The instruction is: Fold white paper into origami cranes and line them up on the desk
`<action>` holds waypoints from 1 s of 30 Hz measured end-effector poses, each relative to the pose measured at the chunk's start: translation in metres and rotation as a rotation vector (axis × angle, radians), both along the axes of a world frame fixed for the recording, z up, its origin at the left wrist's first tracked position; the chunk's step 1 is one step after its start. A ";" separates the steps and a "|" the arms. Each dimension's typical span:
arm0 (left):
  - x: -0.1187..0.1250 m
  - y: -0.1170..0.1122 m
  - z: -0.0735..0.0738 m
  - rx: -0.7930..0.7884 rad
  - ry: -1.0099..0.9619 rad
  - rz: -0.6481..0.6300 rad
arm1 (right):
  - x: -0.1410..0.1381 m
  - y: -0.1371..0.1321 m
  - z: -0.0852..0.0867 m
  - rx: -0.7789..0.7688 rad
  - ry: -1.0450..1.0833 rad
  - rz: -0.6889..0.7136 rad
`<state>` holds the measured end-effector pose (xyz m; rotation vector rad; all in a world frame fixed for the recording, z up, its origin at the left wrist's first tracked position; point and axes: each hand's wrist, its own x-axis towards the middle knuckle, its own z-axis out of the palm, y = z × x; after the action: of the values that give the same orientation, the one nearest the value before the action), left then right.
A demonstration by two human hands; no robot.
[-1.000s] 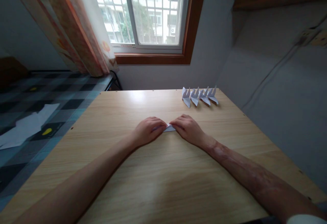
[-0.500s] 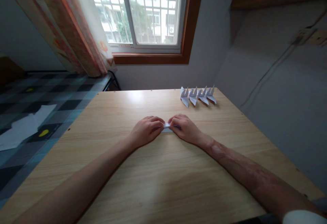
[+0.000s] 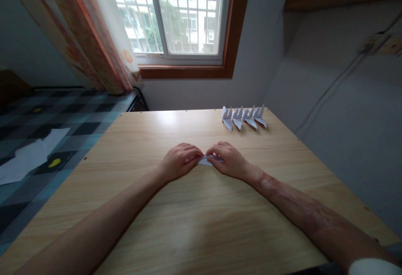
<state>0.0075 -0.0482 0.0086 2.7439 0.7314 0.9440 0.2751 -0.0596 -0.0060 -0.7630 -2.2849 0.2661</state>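
Note:
A small piece of folded white paper (image 3: pixel 205 160) lies on the wooden table (image 3: pixel 201 224), near its middle. My left hand (image 3: pixel 179 160) presses on the paper's left end with curled fingers. My right hand (image 3: pixel 226 158) pinches its right end, fingers closed over it. Most of the paper is hidden under both sets of fingers. At the table's far right stands a row of several folded white paper pieces (image 3: pixel 243 117), well beyond my hands.
A bed with a dark checked cover (image 3: pixel 47 132) lies left of the table, with white paper sheets (image 3: pixel 29 153) on it. A window (image 3: pixel 179 15) and a curtain (image 3: pixel 78 28) are behind. The grey wall (image 3: pixel 345 99) runs along the table's right edge.
Both hands stay on the folded paper. The fingers have shifted slightly and the paper looks narrower and flatter than a second ago.

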 end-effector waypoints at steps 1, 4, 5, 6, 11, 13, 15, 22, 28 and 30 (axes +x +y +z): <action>0.000 -0.002 0.001 0.003 -0.030 0.013 | 0.000 -0.001 0.000 0.011 0.006 -0.004; 0.002 -0.006 0.005 -0.027 -0.190 0.075 | 0.001 -0.003 0.001 0.006 0.090 -0.062; 0.002 -0.006 0.006 -0.050 -0.260 0.101 | 0.001 -0.003 0.000 -0.010 0.135 -0.097; 0.003 -0.006 0.007 -0.079 -0.331 0.128 | 0.001 -0.004 0.000 -0.032 0.185 -0.135; 0.005 -0.001 0.001 -0.312 -0.650 0.236 | -0.002 -0.001 -0.003 -0.303 0.471 -0.170; 0.008 0.000 -0.003 -0.409 -0.711 0.243 | -0.006 0.000 -0.004 -0.453 0.598 -0.111; 0.012 -0.003 -0.006 -0.487 -0.726 0.228 | -0.009 0.002 -0.005 -0.588 0.707 -0.040; 0.032 -0.024 -0.006 -0.709 -0.671 0.072 | -0.016 0.003 -0.012 -0.824 0.846 0.138; 0.034 -0.028 -0.003 -0.880 -0.660 0.051 | -0.016 -0.002 -0.014 -0.745 0.743 0.129; 0.033 -0.026 -0.002 -0.926 -0.654 0.067 | -0.016 -0.003 -0.013 -0.725 0.702 0.110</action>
<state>0.0406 -0.0747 0.0062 1.5118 0.8339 1.0605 0.2591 -0.0624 -0.0192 -0.7226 -1.5337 1.2449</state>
